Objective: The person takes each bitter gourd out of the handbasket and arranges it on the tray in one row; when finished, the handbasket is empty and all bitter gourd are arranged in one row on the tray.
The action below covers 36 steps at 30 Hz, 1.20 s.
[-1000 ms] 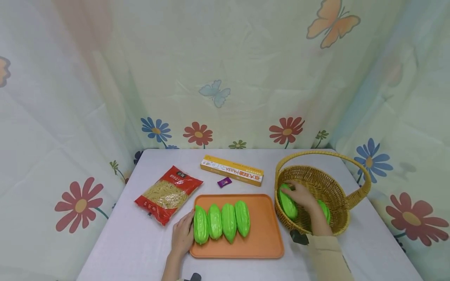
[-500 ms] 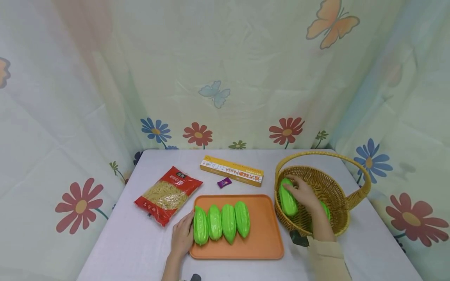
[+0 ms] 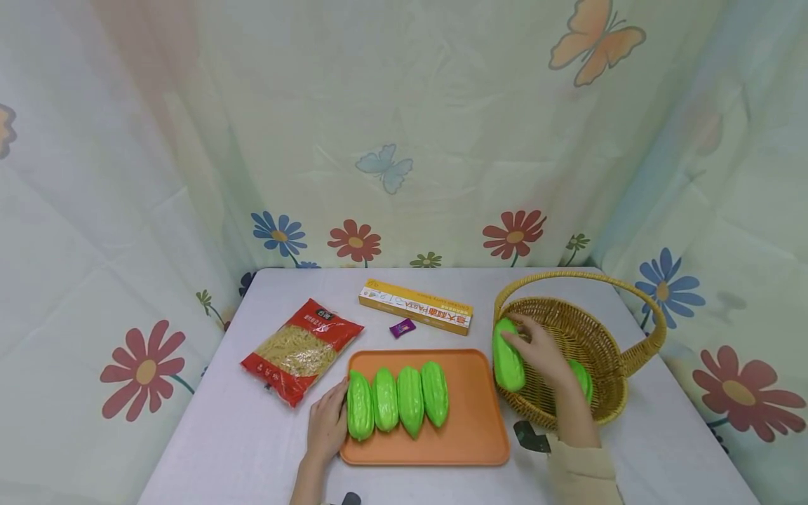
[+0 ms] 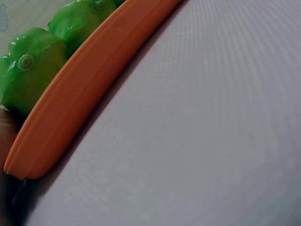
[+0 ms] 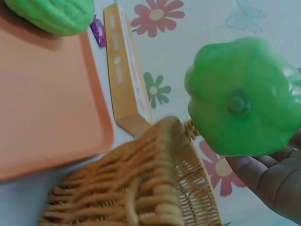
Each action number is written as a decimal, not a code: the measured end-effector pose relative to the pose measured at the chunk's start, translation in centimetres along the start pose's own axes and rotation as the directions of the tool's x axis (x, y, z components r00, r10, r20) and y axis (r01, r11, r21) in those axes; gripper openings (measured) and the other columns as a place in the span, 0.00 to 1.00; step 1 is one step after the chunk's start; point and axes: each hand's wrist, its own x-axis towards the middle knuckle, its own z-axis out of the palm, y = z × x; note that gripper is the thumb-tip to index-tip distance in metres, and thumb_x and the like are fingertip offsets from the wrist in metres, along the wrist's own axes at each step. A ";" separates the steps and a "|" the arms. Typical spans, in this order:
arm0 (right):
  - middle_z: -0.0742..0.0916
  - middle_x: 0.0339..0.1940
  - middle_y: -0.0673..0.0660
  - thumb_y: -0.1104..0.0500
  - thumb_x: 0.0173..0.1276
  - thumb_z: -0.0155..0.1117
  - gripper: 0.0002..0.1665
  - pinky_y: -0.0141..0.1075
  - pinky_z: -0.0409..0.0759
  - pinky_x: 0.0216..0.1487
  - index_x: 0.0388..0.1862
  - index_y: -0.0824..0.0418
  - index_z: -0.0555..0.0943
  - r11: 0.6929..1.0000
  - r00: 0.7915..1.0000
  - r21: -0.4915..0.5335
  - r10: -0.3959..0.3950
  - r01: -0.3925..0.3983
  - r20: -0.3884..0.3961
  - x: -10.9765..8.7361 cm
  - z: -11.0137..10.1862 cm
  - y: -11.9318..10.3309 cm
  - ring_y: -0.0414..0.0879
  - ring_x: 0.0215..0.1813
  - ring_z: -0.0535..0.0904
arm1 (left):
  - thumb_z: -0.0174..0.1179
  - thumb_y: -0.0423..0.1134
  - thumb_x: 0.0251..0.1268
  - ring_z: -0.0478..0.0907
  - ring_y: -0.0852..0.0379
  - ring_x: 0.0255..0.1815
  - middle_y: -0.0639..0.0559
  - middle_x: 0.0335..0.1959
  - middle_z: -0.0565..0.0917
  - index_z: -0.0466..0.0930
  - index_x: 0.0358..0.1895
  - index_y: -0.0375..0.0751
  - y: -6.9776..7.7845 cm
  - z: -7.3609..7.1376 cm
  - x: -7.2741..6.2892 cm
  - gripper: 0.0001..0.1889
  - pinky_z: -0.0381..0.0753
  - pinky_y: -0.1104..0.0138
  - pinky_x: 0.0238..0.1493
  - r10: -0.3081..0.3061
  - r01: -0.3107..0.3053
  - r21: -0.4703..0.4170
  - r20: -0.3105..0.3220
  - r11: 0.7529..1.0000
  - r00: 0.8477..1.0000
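Note:
My right hand (image 3: 539, 351) grips a bright green toy bitter melon (image 3: 508, 356) over the left rim of a wicker basket (image 3: 555, 308). Seen from the right wrist, the melon's (image 5: 240, 94) round stem end faces the camera, with fingers curled beneath and behind it. Another green melon (image 3: 581, 379) lies in the basket, partly hidden by the right arm. Several green melons (image 3: 411, 400) stand side by side on an orange tray (image 3: 473, 421). At the tray's left edge rests my left hand (image 3: 328, 421), fingers extended along the rim beside the leftmost melon (image 3: 360, 407).
A red pasta bag (image 3: 303, 351) lies left of the tray. Behind the tray are a long yellow pasta box (image 3: 416, 306) and a small purple packet (image 3: 402, 327). The basket's tall handle (image 3: 581, 277) arches above it. Patterned curtains surround the white table.
My right hand has raised the melon from inside the basket and moved it left over the rim. The left hand and the melons on the tray have stayed in place.

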 end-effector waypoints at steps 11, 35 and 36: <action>0.71 0.58 0.71 0.47 0.66 0.56 0.41 0.52 0.68 0.57 0.69 0.69 0.56 0.995 0.999 0.098 0.033 -0.035 0.022 -1.1 1.7 -1.3 0.65 0.61 0.65 | 0.49 0.35 0.67 0.65 0.50 0.62 0.49 0.61 0.71 0.68 0.63 0.42 0.0 0.0 -0.2 0.21 0.60 0.53 0.59 0.002 -0.002 0.009 0.009 1.000 1.000; 0.76 0.54 0.67 0.55 0.66 0.59 0.32 0.45 0.74 0.48 0.65 0.66 0.63 0.989 0.997 0.140 0.043 -0.051 0.057 -2.5 8.5 0.3 0.57 0.52 0.73 | 0.49 0.35 0.66 0.66 0.49 0.61 0.49 0.61 0.72 0.68 0.63 0.43 0.1 0.0 -0.1 0.21 0.59 0.54 0.58 0.007 -0.007 -0.003 -0.001 1.000 1.000; 0.76 0.54 0.67 0.56 0.66 0.59 0.32 0.44 0.74 0.48 0.65 0.66 0.63 0.987 0.997 0.145 0.060 -0.067 0.053 -2.5 8.7 0.4 0.57 0.52 0.73 | 0.49 0.34 0.66 0.66 0.49 0.61 0.49 0.61 0.72 0.68 0.63 0.43 0.1 -0.1 -0.1 0.22 0.59 0.54 0.58 0.012 -0.012 0.002 -0.001 1.000 1.000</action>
